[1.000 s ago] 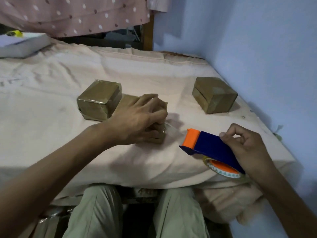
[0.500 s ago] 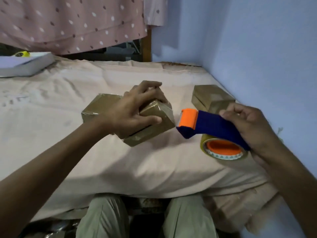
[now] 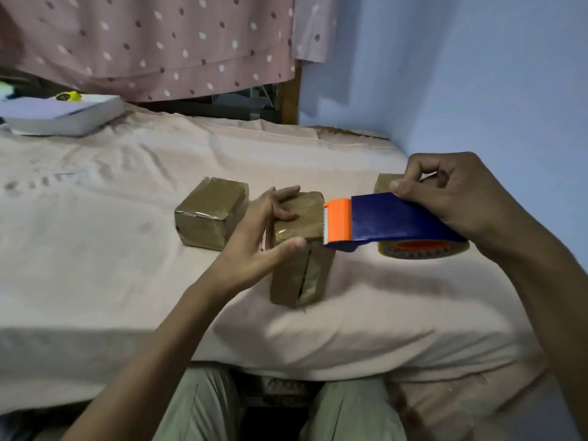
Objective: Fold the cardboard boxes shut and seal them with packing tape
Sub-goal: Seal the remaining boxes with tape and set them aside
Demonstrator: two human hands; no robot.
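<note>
Left hand [image 3: 254, 246] grip pinches upright brown taped cardboard box [image 3: 297, 249] on beige bed sheet [image 3: 95, 249] | right hand [image 3: 458, 198] grip wraps blue-and-orange plastic tape dispenser [image 3: 375, 222], blade at box top | advice: steady box, press tape across open front seam.
</note>
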